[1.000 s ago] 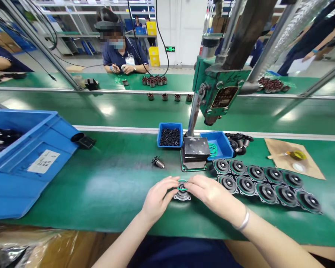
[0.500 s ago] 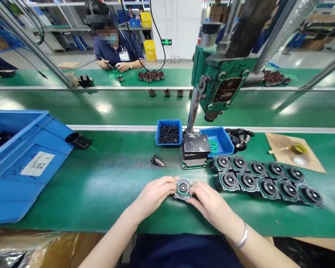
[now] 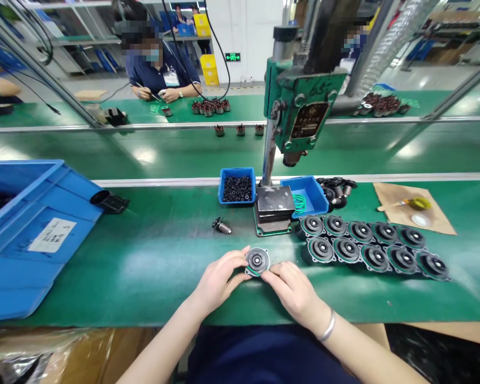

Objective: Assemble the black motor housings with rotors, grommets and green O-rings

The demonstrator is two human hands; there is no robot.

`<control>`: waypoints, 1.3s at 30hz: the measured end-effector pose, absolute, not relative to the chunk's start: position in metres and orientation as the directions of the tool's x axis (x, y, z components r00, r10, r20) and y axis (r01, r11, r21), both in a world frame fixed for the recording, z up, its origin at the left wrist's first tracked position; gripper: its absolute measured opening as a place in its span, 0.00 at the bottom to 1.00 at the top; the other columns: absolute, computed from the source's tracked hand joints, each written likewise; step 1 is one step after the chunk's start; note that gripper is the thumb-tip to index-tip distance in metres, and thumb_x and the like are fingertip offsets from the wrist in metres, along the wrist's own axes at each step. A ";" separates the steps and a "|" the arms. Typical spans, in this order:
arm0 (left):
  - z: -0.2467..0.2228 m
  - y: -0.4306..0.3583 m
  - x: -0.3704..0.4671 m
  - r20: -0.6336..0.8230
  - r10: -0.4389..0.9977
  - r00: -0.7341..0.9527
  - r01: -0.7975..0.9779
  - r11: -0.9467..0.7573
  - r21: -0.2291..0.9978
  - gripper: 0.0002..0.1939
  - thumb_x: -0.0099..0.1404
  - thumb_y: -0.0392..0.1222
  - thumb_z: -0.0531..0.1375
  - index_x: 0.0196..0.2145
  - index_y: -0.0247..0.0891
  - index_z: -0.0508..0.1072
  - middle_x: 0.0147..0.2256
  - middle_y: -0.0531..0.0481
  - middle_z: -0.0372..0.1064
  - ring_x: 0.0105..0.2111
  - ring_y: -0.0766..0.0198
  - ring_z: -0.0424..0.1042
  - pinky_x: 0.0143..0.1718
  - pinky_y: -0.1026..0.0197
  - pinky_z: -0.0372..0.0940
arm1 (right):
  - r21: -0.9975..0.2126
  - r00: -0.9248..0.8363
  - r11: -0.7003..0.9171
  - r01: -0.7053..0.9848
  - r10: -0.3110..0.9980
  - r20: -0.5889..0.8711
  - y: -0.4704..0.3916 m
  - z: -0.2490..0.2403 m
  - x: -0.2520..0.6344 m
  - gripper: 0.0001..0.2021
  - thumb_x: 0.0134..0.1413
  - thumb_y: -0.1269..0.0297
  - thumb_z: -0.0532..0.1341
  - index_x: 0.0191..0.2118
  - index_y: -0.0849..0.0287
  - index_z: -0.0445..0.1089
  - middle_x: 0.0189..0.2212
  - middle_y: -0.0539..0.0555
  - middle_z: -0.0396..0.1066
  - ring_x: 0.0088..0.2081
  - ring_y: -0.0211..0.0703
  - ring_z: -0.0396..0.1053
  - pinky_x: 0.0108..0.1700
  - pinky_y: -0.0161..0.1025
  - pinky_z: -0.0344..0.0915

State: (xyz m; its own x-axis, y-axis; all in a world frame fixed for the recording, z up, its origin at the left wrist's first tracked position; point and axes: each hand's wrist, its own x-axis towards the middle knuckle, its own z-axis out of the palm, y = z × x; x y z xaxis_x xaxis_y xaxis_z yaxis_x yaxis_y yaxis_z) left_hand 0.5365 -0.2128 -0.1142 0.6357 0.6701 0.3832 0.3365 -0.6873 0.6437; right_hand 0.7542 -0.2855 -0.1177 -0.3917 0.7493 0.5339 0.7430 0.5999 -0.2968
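A round dark motor housing (image 3: 257, 260) with a metal flange stands on the green bench, a green ring around its rim. My left hand (image 3: 220, 280) grips it at the left side, thumb and fingers on the flange. The thumb of my right hand (image 3: 294, 288) presses on the ring at the housing's lower right edge, its other fingers curled. A small rotor with a black fan (image 3: 223, 225) lies just behind. To the right, several similar housings (image 3: 347, 249) stand in two rows with green rings on them.
A green press (image 3: 274, 202) stands behind my hands, between a blue bin of black parts (image 3: 237, 201) and a blue bin of green rings (image 3: 315, 201). A large blue crate (image 3: 70, 200) is at left. Cardboard with a brush (image 3: 436, 213) lies right. Across, a person (image 3: 160, 66) works.
The green ring, which crossed the housing's face, now lies near its lower rim. My right hand has shifted to the lower right edge. The view has moved slightly.
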 end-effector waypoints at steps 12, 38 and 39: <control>-0.107 -0.207 0.557 0.342 0.675 0.654 0.439 -0.706 0.556 0.26 0.63 0.43 0.64 0.57 0.43 0.60 0.55 0.40 0.64 0.56 0.53 0.67 0.56 0.48 0.67 | -0.192 -0.526 0.760 0.620 0.585 0.617 -0.298 -0.096 0.751 0.08 0.61 0.72 0.57 0.44 0.63 0.70 0.26 0.50 0.62 0.27 0.36 0.54 0.29 0.38 0.50; -0.116 -0.210 0.612 0.483 0.584 0.653 0.428 -0.810 0.401 0.30 0.66 0.44 0.60 0.62 0.38 0.54 0.60 0.34 0.57 0.60 0.49 0.63 0.56 0.48 0.68 | 0.042 -0.308 0.305 0.951 0.941 0.143 -0.155 -0.015 0.880 0.08 0.60 0.69 0.58 0.34 0.64 0.74 0.32 0.57 0.70 0.33 0.43 0.71 0.36 0.37 0.66; -0.116 -0.208 0.600 0.511 0.616 0.599 0.466 -0.788 0.403 0.27 0.67 0.43 0.59 0.60 0.38 0.56 0.58 0.34 0.59 0.59 0.50 0.64 0.55 0.48 0.68 | 0.049 -0.323 0.320 0.946 0.934 0.151 -0.156 -0.013 0.874 0.10 0.61 0.68 0.57 0.30 0.64 0.73 0.30 0.56 0.70 0.31 0.43 0.70 0.34 0.37 0.65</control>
